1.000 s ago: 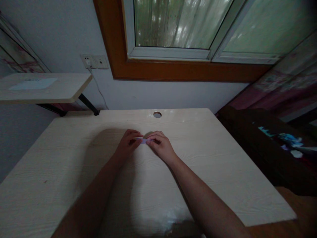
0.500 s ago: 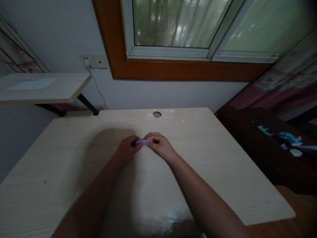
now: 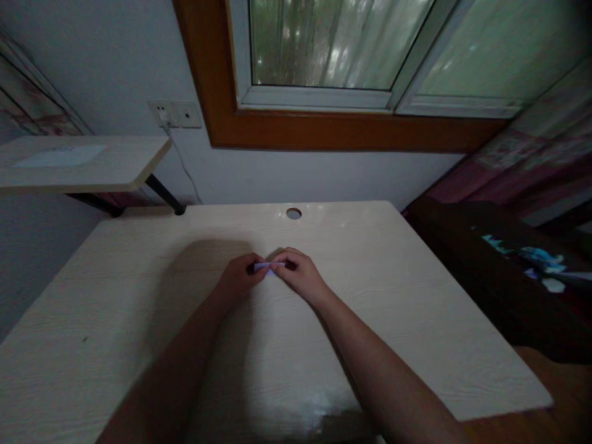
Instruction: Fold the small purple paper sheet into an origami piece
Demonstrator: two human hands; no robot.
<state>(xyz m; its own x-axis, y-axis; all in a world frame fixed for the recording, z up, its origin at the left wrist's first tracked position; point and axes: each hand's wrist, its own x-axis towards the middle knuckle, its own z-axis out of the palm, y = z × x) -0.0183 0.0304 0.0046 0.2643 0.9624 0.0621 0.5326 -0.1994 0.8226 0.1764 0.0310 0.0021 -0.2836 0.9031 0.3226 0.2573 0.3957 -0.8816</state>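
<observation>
A small folded piece of pale purple paper (image 3: 261,266) is held just over the desk, pinched from both sides. My left hand (image 3: 238,275) grips its left end between thumb and fingers. On the other side my right hand (image 3: 298,269) pinches the right end, its thumb close to the left thumb near the middle. A small pointed part of the paper shows below the thumbs. The fingers hide much of it, so I cannot make out its full folded shape.
The light wood desk (image 3: 370,296) has a round cable hole (image 3: 293,213) near its back edge. A raised shelf (image 3: 120,166) with a sheet of paper (image 3: 60,156) stands at the back left. A plugged-in white cable (image 3: 182,163) hangs by the wall. Dark furniture (image 3: 462,259) stands to the right.
The two thumbs have drawn slightly closer together on the paper. Otherwise the hands and paper keep nearly the same place.
</observation>
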